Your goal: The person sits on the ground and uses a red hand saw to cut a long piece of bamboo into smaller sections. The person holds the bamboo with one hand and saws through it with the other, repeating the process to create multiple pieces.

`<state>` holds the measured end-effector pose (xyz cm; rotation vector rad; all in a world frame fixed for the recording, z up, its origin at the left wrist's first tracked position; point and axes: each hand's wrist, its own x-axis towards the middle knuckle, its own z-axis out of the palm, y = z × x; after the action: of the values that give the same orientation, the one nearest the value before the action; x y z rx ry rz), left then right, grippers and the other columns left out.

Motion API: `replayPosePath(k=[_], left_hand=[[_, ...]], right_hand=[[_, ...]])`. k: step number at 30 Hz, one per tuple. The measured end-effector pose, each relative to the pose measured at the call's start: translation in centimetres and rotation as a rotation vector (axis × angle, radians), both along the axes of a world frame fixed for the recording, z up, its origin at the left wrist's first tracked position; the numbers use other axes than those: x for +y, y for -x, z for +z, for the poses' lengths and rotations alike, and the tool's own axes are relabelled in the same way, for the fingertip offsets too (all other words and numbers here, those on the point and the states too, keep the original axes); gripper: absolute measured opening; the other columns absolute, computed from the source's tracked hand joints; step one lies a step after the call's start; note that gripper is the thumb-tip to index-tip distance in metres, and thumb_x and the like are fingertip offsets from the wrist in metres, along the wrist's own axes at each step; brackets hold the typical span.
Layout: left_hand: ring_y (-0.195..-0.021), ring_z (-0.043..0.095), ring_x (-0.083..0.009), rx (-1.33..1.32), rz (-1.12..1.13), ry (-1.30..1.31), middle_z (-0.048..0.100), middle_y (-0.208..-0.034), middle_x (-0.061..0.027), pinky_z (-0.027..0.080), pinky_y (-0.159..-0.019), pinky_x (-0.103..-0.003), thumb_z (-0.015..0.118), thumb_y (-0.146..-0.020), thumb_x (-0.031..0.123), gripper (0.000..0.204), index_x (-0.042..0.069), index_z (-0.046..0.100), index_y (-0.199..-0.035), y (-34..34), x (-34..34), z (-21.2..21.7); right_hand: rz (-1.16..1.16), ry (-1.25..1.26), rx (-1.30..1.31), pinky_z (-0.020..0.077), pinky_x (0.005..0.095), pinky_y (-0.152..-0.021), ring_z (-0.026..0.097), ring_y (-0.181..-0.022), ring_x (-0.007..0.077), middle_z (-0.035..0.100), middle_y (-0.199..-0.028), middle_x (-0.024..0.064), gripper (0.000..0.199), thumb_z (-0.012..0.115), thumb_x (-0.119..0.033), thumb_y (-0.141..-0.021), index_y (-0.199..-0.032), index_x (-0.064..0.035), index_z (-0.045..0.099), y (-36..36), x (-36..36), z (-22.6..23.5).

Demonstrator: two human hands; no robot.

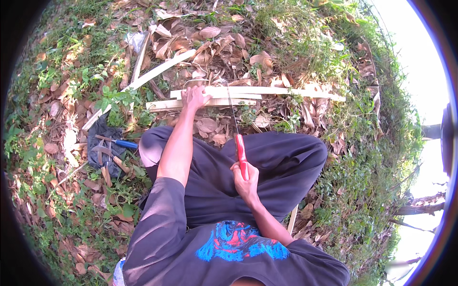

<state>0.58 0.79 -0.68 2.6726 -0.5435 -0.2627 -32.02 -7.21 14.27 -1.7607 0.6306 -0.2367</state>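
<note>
My right hand is closed around the red handle of a handsaw. Its thin blade points away from me and crosses the far wooden strip, which lies crosswise on the leaves past my folded legs. My left hand grips that strip to the left of the blade, fingers over its far edge. A shorter pale strip lies alongside on the near side, partly under my left hand. Just past my left fingers there is a thin curved loop, too small to make out.
To my left, a black cloth or bag holds a blue-handled tool and wooden-handled curved blades. A long pale strip slants beyond them. Dry leaves and green plants cover the ground. Another strip shows beside my right elbow.
</note>
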Motion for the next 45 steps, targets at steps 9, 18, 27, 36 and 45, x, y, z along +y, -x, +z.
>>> replayPosePath(k=[9, 18, 27, 36, 45], left_hand=[[-0.111, 0.059, -0.0306, 0.031, 0.018, -0.005, 0.068, -0.113, -0.0088, 0.037, -0.097, -0.052, 0.071, -0.079, 0.056, 0.047, 0.016, 0.068, -0.103, -0.1, -0.4, 0.6], [-0.11, 0.059, -0.0303, -0.022, 0.005, -0.009, 0.068, -0.111, -0.009, 0.037, -0.094, -0.051, 0.07, -0.079, 0.06, 0.05, 0.016, 0.068, -0.104, -0.1, -0.3, 0.1], [-0.106, 0.06, -0.0291, -0.045, 0.003, -0.019, 0.069, -0.108, -0.0081, 0.038, -0.091, -0.049, 0.07, -0.079, 0.057, 0.048, 0.016, 0.068, -0.103, -0.2, -0.1, -0.9], [-0.114, 0.058, -0.0305, 0.045, 0.026, -0.073, 0.067, -0.115, -0.009, 0.036, -0.097, -0.053, 0.069, -0.076, 0.059, 0.051, 0.017, 0.067, -0.104, -0.6, -0.3, -0.2], [-0.113, 0.059, -0.0335, 0.088, -0.015, -0.074, 0.069, -0.114, -0.0096, 0.037, -0.096, -0.052, 0.067, -0.078, 0.062, 0.053, 0.016, 0.067, -0.103, -1.6, -0.6, -0.7]], right_hand=[[-0.002, -0.002, 0.04, 0.0444, 0.0281, -0.056, 0.053, -0.056, 0.0089, 0.059, -0.061, 0.0061, 0.014, 0.058, -0.004, -0.088, -0.078, 0.0034, 0.064, -2.8, -0.8, -0.6], [-0.008, -0.007, -0.044, 0.0332, 0.0232, -0.048, 0.044, -0.051, 0.0023, 0.05, -0.058, -0.0054, 0.017, 0.055, -0.003, -0.09, -0.076, 0.0005, 0.064, -4.5, -2.3, -0.3], [-0.004, -0.08, 0.049, 0.0419, 0.0259, -0.052, 0.052, -0.054, 0.0061, 0.055, -0.057, 0.0022, 0.015, 0.056, -0.004, -0.087, -0.077, 0.0027, 0.064, 0.6, -0.7, 2.0], [-0.025, -0.063, 0.006, 0.0371, 0.0223, -0.051, 0.047, -0.055, 0.0027, 0.054, -0.061, -0.0035, 0.015, 0.054, -0.001, -0.087, -0.077, 0.0022, 0.064, 0.9, 0.5, 1.4], [-0.022, 0.113, -0.129, 0.0449, 0.0379, -0.052, 0.057, -0.051, 0.0369, 0.055, -0.061, 0.0236, 0.011, 0.057, -0.002, -0.084, -0.076, 0.0043, 0.058, -2.3, -0.3, -1.0]])
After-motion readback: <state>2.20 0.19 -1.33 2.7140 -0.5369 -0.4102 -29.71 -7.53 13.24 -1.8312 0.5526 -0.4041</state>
